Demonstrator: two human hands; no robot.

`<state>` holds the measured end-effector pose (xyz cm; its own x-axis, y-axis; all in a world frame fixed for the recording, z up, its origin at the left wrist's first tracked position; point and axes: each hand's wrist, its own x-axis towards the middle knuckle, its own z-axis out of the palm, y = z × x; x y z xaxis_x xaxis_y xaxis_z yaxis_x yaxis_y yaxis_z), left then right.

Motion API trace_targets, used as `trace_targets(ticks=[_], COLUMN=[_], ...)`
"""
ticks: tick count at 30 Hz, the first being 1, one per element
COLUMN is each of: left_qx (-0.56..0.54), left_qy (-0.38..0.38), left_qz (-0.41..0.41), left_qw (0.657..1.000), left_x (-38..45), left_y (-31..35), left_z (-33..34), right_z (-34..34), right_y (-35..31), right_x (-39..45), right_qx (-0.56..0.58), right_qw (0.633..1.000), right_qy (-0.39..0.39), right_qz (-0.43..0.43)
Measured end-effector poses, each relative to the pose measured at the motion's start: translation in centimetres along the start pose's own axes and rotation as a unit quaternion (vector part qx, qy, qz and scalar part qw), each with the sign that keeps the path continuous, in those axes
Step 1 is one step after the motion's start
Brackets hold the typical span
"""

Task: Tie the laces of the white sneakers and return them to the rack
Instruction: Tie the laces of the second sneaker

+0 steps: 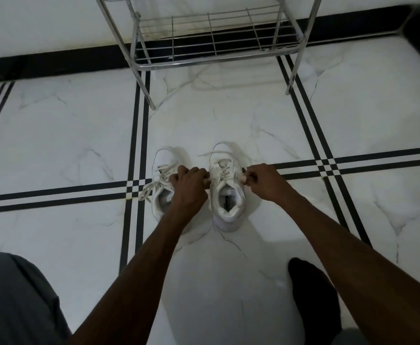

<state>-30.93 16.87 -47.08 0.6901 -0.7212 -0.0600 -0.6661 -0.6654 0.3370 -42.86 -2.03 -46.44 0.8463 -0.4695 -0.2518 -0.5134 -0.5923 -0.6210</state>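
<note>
Head view, looking down at the floor (228, 125), white marble tile with black inlay lines.

Two white sneakers sit side by side, toes pointing away toward the rack (213, 36). The rack's lower wire shelf shows nothing on it; it stands well apart from the shoes.

Right sneaker (226, 190): both hands are working it. Left hand (190, 181) closed, fingertips pinching a lace end at the shoe's left edge. Right hand (266, 181) closed likewise, pinching the other lace end just beside the shoe's right edge. Ends are drawn outward to either side, most likely to take up slack across the eyelets before a knot. A loose stretch of lace trails over the toe.

Left sneaker (163, 180): partly covered by the left wrist. Its laces (149, 189) lie slack, spilling onto the floor to the left; untied.

Judgement: early in the task. No knot visible on either shoe, neither returned to the rack.
</note>
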Motion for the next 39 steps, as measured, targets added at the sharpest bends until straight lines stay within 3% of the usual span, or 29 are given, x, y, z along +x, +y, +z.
trace_targets(ticks=[2, 5, 10, 13, 22, 29, 36, 39], left_qx=[-0.157, -0.397, -0.557, -0.584, -0.495, -0.368, -0.339, -0.348], left_qy=[-0.026, -0.046, -0.070, -0.065, -0.015, -0.008, -0.033, -0.029], left_qz=[0.004, -0.076, -0.144, -0.163, -0.076, 0.009, 0.015, 0.025], left_qw=[0.987, 0.914, 0.815, 0.792, 0.866, 0.930, 0.940, 0.937], left_x=[0.6, 1.0, 1.7, 2.0, 1.7, 2.4, 2.8, 2.8], left_y=[-0.4, 0.5, 2.2, 2.8, 3.2, 2.8, 3.2, 3.3], left_z=[-0.8, -2.8, -3.7, -2.7, -1.8, -1.9, -2.9, -3.0], right_z=[-1.0, -2.3, -2.5, -2.1, -1.0, -0.6, -0.7, -0.5], right_y=[0.1, -1.3, -3.2, -3.5, -3.5, -4.3, -3.9, -4.2], right_x=[-0.3, -0.5, 0.3, 0.6, 1.4, 2.4, 2.3, 2.2], right_qx=[0.061, 0.240, 0.437, 0.487, 0.356, 0.378, 0.406, 0.402], right_qw=[0.997, 0.968, 0.898, 0.872, 0.933, 0.915, 0.911, 0.914], right_qy=[-0.034, -0.046, -0.033, -0.028, -0.038, 0.036, -0.063, -0.040], right_qz=[0.026, 0.054, 0.038, 0.041, 0.041, 0.138, 0.037, 0.042])
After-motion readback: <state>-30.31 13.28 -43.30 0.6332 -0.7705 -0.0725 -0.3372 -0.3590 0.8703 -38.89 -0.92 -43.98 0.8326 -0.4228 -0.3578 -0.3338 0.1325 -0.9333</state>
